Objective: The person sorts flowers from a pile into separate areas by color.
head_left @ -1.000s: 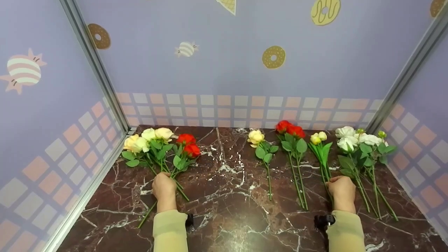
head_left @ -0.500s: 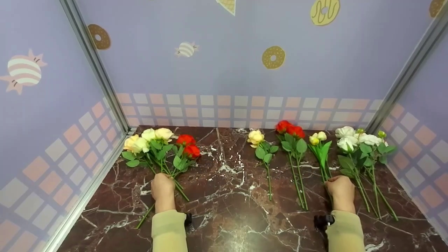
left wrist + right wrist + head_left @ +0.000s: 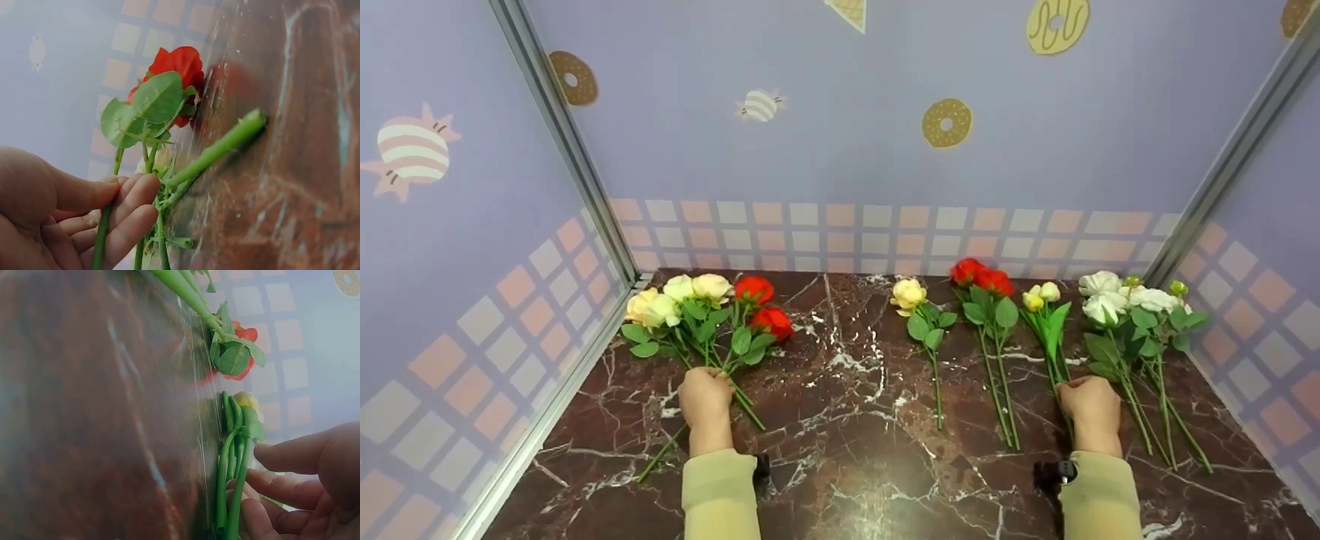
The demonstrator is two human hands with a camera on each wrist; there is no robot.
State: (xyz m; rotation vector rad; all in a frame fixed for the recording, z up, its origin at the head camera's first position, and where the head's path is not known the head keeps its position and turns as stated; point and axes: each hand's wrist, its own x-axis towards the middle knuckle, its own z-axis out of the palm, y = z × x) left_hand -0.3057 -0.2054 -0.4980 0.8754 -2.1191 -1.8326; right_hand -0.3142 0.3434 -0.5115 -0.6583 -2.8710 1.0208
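Observation:
My left hand (image 3: 706, 401) pinches the green stem (image 3: 103, 230) of a red rose (image 3: 771, 323) between thumb and fingers, close over the table. A second red rose (image 3: 754, 289) lies just behind it, beside a bunch of cream and pale-yellow roses (image 3: 662, 308) whose stems cross near the hand. On the right side, my right hand (image 3: 1089, 409) is at the stems (image 3: 238, 486) of yellow and pale tulips (image 3: 1041, 297). In the right wrist view its fingers curl behind those stems, while the thumb stands a little off them.
A single yellow rose (image 3: 909, 295) and a pair of red roses (image 3: 994, 280) lie between the hands. White roses (image 3: 1104, 306) with green buds lie at the right. Patterned walls (image 3: 840, 232) border the dark marbled table (image 3: 840, 457) at the back and both sides.
My left hand has shifted slightly left, and the held stem's lower end has swung left. The front red rose has edged right, apart from the other. The right hand stays nearly still.

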